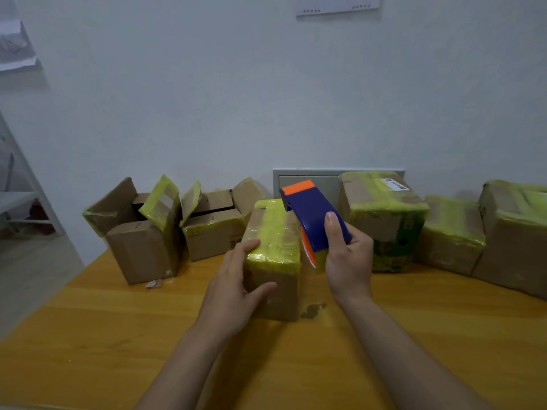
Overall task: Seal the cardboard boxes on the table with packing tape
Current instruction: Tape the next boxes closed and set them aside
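Yellow-taped box (273,261) stands closed, blue-orange tape dispenser (313,216) just beside it

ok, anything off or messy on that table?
Two things. A dark stain marks the table just right of the box the left hand rests on. A crumpled scrap lies at the foot of the leftmost open box, whose flaps stand ragged with yellow tape. The tape dispenser in the right hand looks fine.
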